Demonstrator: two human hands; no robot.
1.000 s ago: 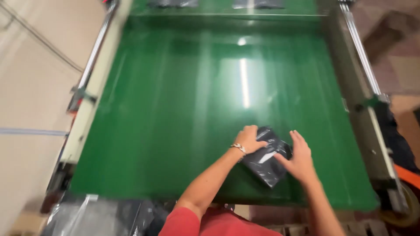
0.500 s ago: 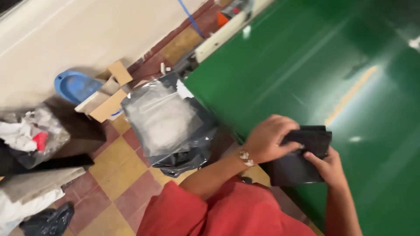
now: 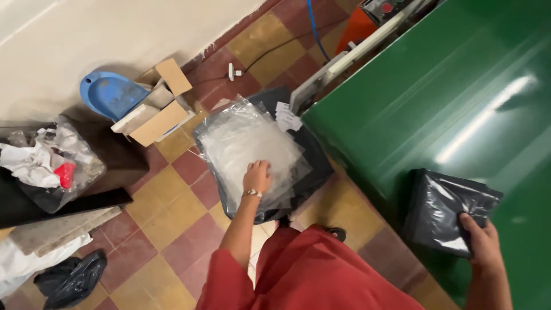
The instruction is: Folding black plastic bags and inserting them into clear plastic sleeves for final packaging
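Observation:
My left hand (image 3: 256,175) reaches down to a stack of clear plastic bags (image 3: 247,146) lying on a dark bin beside the table; its fingers rest on the top bag, and whether they grip it I cannot tell. My right hand (image 3: 481,241) holds a folded black plastic package (image 3: 445,209) at the near edge of the green table (image 3: 447,97). I wear a red garment and a bracelet on the left wrist.
A blue dustpan (image 3: 106,95) and an open cardboard box (image 3: 155,109) lie by the wall. A bag of crumpled waste (image 3: 49,163) sits at left, a black bag (image 3: 72,278) at lower left. An orange machine (image 3: 367,20) and cables stand beyond the table's end.
My left hand has left the black package and gone down to the clear bags. The view has swung further left toward the floor. The right hand keeps the package.

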